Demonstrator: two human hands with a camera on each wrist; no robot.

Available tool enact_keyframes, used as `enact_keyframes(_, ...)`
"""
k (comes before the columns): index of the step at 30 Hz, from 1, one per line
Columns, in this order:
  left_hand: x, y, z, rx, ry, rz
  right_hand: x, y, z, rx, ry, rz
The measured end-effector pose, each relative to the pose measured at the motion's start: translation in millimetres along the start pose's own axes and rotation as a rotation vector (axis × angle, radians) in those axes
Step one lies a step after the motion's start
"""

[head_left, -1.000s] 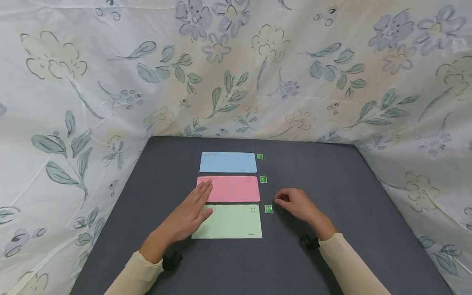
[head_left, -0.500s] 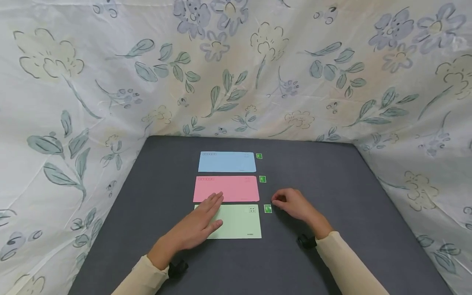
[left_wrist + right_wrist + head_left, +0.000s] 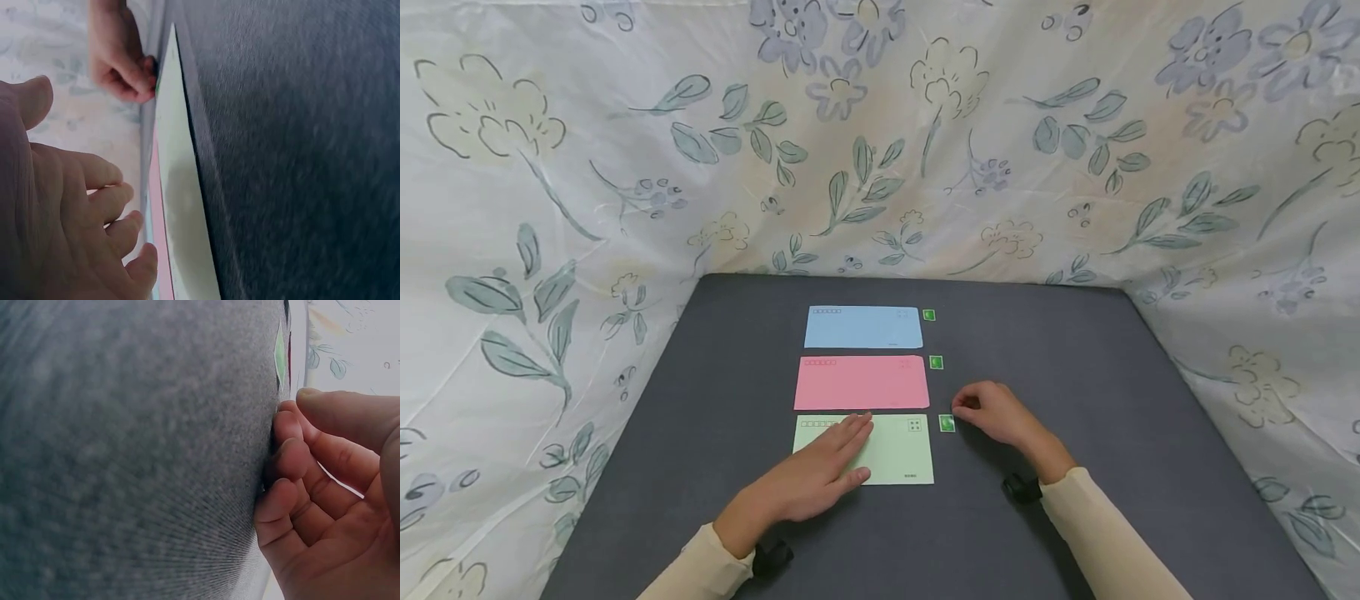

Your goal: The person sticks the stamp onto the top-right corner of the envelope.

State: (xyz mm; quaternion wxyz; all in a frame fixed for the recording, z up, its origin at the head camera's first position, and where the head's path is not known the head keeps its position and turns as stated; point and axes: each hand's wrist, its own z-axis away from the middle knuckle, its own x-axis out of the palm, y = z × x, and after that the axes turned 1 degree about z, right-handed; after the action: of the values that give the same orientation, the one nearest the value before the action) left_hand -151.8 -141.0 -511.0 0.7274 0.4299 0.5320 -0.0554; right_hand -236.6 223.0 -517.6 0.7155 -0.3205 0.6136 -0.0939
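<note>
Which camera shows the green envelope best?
The head view: the green envelope shows its printed face, though the left hand hides part. The left wrist view shows a narrow slanted strip; the right wrist view, nothing identifiable.

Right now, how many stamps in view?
3: far stamp right of the blue envelope, middle stamp right of the pink envelope, near stamp right of the green envelope. Left hand or right hand could hide more.

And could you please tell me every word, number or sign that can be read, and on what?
No words or numbers are readable.
Green envelope: a four-dot mark in a square; lower-right print too small to read.
Pink envelope: faint marks, too small.
Blue envelope: likewise too small.
Green squares: any text too small.
</note>
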Motion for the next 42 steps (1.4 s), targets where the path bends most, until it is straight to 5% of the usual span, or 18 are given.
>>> enact_keyframes(16,13.1,12.7,-5.1,0.058,-0.062,-0.122,-0.2,-3.7,-0.3,0.009,-0.016,-0.007)
enact_keyframes(42,21.0,17.6,-7.7,0.026,-0.122,-0.185,6.0,-4.2,-1.4,0.018,-0.001,0.000)
